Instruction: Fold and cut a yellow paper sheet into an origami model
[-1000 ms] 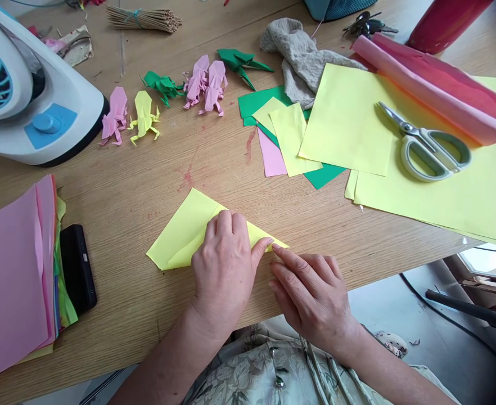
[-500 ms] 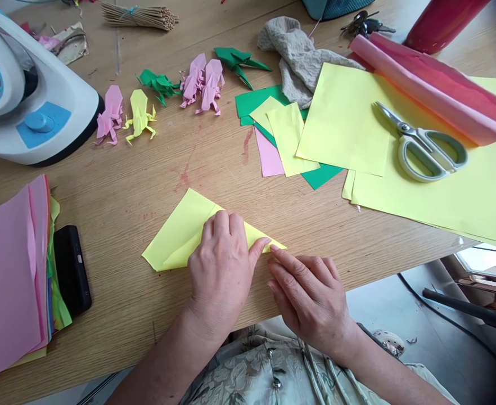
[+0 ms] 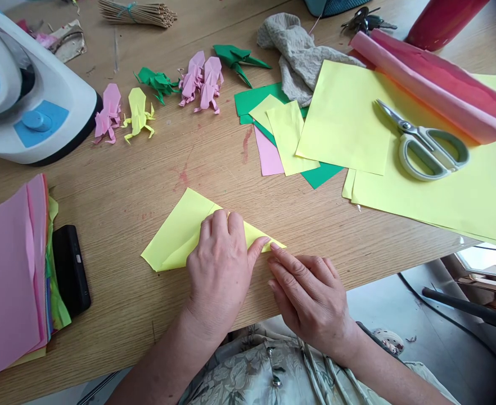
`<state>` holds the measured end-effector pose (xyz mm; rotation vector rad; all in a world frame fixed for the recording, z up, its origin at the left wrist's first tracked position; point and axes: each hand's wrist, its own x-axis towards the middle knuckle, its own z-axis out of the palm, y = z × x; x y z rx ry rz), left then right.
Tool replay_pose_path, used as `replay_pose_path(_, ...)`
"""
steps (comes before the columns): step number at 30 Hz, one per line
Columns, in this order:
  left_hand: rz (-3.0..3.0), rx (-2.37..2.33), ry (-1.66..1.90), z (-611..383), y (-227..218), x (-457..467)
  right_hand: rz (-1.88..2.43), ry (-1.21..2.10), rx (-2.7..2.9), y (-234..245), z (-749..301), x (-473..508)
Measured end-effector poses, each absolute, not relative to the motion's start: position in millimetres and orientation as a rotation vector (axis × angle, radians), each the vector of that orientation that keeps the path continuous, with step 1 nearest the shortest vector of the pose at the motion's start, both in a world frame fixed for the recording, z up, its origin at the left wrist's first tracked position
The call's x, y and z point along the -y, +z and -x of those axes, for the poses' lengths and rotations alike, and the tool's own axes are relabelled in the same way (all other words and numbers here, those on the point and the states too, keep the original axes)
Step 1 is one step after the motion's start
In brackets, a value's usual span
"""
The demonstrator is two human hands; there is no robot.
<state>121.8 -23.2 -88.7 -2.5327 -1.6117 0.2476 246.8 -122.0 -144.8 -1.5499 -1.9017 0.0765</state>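
A sheet of yellow origami paper (image 3: 176, 225), partly folded over, lies on the wooden table close to its front edge. My left hand (image 3: 220, 264) presses down across its middle, fingers curled and thumb reaching toward the narrow right corner. At that corner, my right hand (image 3: 307, 292) presses the paper with its index fingertip, its fingers held together. Part of the sheet is hidden beneath my left hand.
Folded paper figures stand behind, among them a yellow frog (image 3: 138, 114) and a green one (image 3: 157, 83). Scissors (image 3: 425, 143) rest on yellow sheets (image 3: 463, 208) at right. A black phone (image 3: 71, 270) lies by stacked coloured paper (image 3: 7, 281); a white fan (image 3: 62, 107) stands at left.
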Motion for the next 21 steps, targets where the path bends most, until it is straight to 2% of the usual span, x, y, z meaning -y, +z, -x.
replay_pose_path(21, 2.558, 1.682, 0.283, -120.9, -90.2, 22.0, 1.490, 0.115, 1.895, -147.5, -248.1, 121.1)
